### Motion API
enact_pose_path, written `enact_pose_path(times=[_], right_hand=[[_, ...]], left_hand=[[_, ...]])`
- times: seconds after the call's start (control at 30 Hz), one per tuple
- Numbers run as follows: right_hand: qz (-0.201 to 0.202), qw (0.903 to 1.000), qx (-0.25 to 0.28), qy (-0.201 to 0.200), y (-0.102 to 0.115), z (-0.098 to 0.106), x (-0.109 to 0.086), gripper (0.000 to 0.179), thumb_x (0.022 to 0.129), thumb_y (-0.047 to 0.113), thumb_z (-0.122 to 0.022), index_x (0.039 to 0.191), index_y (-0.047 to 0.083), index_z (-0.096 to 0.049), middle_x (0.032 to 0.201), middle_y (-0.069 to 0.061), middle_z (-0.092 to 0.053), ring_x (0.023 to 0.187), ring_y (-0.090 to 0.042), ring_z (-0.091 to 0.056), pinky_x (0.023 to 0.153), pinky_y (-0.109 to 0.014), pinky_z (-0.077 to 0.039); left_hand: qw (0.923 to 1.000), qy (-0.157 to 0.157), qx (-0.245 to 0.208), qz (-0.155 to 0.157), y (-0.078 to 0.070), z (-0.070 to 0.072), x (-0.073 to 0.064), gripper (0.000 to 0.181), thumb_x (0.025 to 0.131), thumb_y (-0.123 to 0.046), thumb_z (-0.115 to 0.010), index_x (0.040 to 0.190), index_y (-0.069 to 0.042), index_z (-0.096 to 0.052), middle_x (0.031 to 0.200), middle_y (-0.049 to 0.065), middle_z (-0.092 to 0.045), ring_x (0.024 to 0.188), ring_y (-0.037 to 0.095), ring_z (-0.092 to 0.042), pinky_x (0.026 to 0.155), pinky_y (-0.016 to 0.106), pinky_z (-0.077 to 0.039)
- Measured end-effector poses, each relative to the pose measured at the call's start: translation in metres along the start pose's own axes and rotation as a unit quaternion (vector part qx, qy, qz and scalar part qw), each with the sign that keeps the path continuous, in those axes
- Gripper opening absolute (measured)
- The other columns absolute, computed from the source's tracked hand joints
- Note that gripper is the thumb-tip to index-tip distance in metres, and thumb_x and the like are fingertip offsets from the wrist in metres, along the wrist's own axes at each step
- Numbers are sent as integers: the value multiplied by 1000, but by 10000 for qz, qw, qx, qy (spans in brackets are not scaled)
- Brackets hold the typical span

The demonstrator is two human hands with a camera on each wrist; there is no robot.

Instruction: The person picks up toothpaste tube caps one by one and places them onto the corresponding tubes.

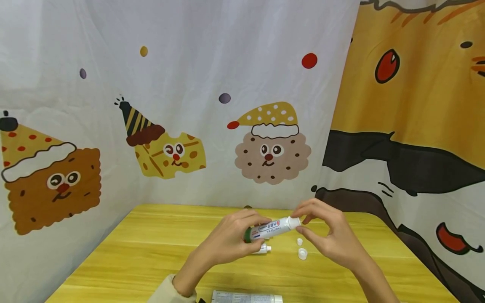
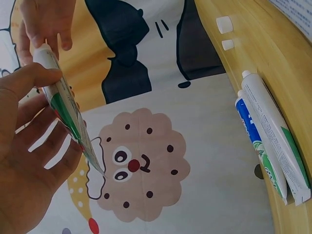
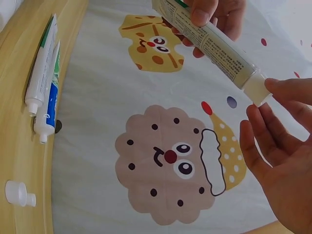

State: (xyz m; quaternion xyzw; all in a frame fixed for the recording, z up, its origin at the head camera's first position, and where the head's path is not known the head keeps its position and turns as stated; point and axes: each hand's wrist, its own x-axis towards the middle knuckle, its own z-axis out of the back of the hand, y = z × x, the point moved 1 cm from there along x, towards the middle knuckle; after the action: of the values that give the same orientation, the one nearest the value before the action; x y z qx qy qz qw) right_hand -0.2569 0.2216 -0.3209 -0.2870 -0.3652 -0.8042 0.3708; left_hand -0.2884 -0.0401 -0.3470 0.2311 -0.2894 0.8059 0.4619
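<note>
My left hand point(image 1: 231, 236) grips a toothpaste tube point(image 1: 270, 228), white with a green end, and holds it above the table at a slight tilt. On the tube's raised end sits a white cap point(image 3: 256, 88), which my right hand point(image 1: 333, 233) pinches between thumb and fingertips. Below, two uncapped toothpaste tubes lie side by side: a white and green one point(image 2: 273, 126) and a blue and green one point(image 2: 258, 144). The held tube and left hand mostly cover them in the head view. Two loose white caps, a larger one point(image 1: 302, 253) and a smaller one point(image 1: 299, 242), rest to their right.
Another capped toothpaste tube point(image 1: 242, 297) lies at the table's near edge, partly cut off in the head view. The yellow wood-grain table point(image 1: 151, 252) meets a white curtain point(image 1: 189, 63) with cartoon prints at the back and sides.
</note>
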Motion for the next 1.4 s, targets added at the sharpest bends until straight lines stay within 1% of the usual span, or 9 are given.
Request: enact_pose_path(times=[0.1,0.33,0.57,0.7,0.83,0.93,1.07,1.17,1.4], right_hand=[[-38,10000,-83,-23,1,0,0,37,83,-3,-81,107,23,-73,107,9,-71,96,-5,-64,78,-24,-58],[15,9996,-204,-197,2,-2,1,30,85,0,-80,105,21,-74,98,6,-73,83,-6,-64,71,-23,-57],[-470,9980,-422,-23,1,-2,2,20,91,9,-77,106,21,-74,87,13,-69,77,-3,-62,66,-24,-56],[-508,9982,-327,-10,0,0,1,26,90,10,-79,111,22,-72,95,10,-70,80,-4,-64,65,-24,-57],[-336,9994,-109,5,0,1,0,37,86,5,-81,116,23,-70,108,8,-70,87,-6,-66,70,-25,-59],[-237,9997,-12,112,0,2,-1,42,85,2,-81,119,24,-69,112,9,-69,92,-7,-66,73,-27,-60],[-128,9996,59,241,0,2,-2,45,85,-3,-79,120,23,-68,115,6,-69,95,-7,-66,75,-28,-60],[-158,9994,116,280,0,2,-2,45,85,-4,-79,119,24,-69,115,6,-70,96,-7,-66,75,-27,-60],[-64,9995,142,261,-1,2,-2,37,85,-3,-79,112,21,-72,110,8,-71,92,-7,-66,73,-26,-59]], left_hand=[[10000,20,-9,19,0,0,0,40,85,-16,-82,123,-15,-73,114,-3,-74,89,3,-63,77,14,-52],[10000,32,38,27,0,0,-1,40,85,-16,-82,123,-17,-73,114,-4,-73,90,3,-62,77,15,-52],[9999,61,98,52,-1,0,-1,39,84,-17,-82,123,-17,-74,113,-5,-74,90,3,-63,77,16,-52],[9999,67,87,98,-1,0,-2,39,85,-16,-82,123,-18,-74,113,-5,-74,90,3,-63,77,16,-52],[9999,51,104,81,0,-1,-2,39,85,-17,-82,123,-18,-74,114,-5,-74,91,3,-63,78,17,-53],[9999,45,131,59,0,-1,-2,39,85,-17,-82,123,-18,-74,114,-5,-74,91,4,-64,78,17,-53],[9999,32,140,56,0,0,-2,39,85,-17,-82,123,-18,-74,115,-4,-74,91,4,-64,78,17,-53],[9999,12,144,34,0,-1,-2,40,84,-17,-82,123,-17,-74,115,-4,-74,90,4,-64,77,16,-52],[9999,2,153,-7,-1,-2,-1,40,84,-17,-82,123,-17,-74,114,-4,-74,89,4,-63,76,15,-51]])
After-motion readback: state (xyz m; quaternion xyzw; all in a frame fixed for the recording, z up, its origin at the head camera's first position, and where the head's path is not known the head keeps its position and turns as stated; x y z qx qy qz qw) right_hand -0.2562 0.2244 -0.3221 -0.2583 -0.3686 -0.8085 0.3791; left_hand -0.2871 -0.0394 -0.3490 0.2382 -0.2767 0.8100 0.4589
